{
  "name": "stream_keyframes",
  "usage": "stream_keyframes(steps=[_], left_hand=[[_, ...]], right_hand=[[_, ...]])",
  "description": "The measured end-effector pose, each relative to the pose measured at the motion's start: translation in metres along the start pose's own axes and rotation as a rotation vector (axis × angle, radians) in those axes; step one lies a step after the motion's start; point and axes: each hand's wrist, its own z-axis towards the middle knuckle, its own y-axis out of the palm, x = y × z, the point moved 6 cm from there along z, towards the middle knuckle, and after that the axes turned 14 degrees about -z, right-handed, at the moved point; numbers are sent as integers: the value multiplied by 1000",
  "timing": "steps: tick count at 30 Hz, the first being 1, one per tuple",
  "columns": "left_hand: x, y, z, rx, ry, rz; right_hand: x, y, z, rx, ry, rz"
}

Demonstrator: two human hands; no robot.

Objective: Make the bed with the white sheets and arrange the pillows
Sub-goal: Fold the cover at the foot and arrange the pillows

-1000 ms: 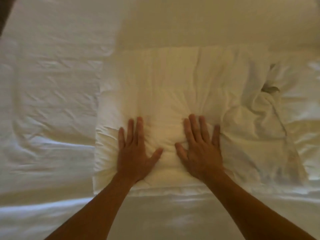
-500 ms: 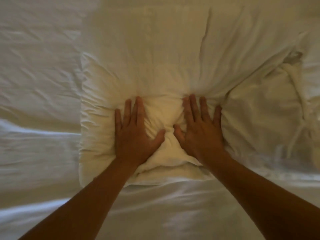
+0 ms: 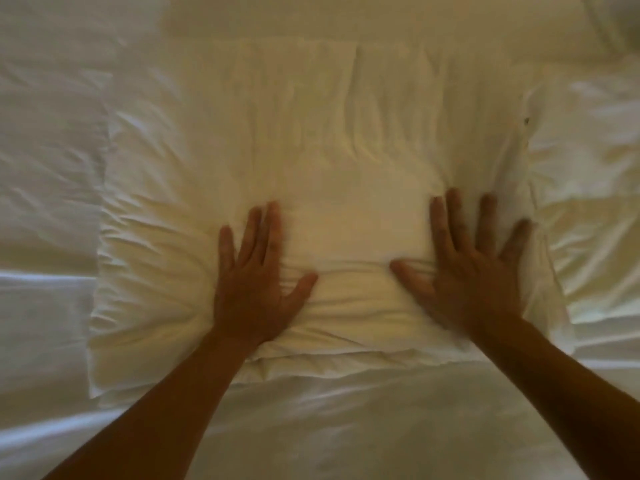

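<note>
A white pillow [image 3: 311, 140] lies flat on the white bed sheet [image 3: 52, 150], filling the middle of the view. My left hand [image 3: 256, 282] presses palm down on the pillow's near middle, fingers straight. My right hand [image 3: 464, 268] presses flat on the pillow's near right part, fingers spread wide. Creases run across the pillowcase between the two hands.
A second white pillow or bunched bedding [image 3: 588, 174] lies against the right side of the first pillow. More pale bedding [image 3: 346, 15] lies along the far edge. Wrinkled white sheet [image 3: 346, 427] covers the bed near me.
My hands have slid apart across the pillow, the right one far to the right. The bunched fold between them has flattened and the pillowcase looks smoother.
</note>
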Motion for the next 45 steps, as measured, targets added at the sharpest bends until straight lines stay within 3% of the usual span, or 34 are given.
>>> stream_keyframes(steps=[5, 9, 11, 15, 17, 19, 22, 34, 42, 45], left_hand=[[-3, 8, 6, -24, -24, -13], [-4, -2, 13, -16, -109, -79], [-5, -33, 29, 134, -111, -173], [7, -97, 102, 338, 137, -120], [2, -103, 144, 264, 151, -13], [-21, -97, 179, 177, 54, 81], [-64, -83, 199, 132, -116, 145], [-98, 3, 208, 70, -83, 257], [-100, 1, 214, 3, -137, 262], [-79, -27, 221, 95, -119, 212]], right_hand=[[-25, 46, 23, -91, -44, 90], [-18, 24, 36, -134, 7, 309], [-21, -17, 39, 39, 34, 357], [-74, -92, 81, 265, -152, 297], [-108, -112, 108, 333, -280, 214], [-124, -118, 138, 388, -353, 115], [-105, -103, 180, 354, -250, 96], [-137, -13, 230, 314, -245, 130], [-135, -19, 233, 256, -222, 131], [-133, -45, 226, 288, -192, 200]])
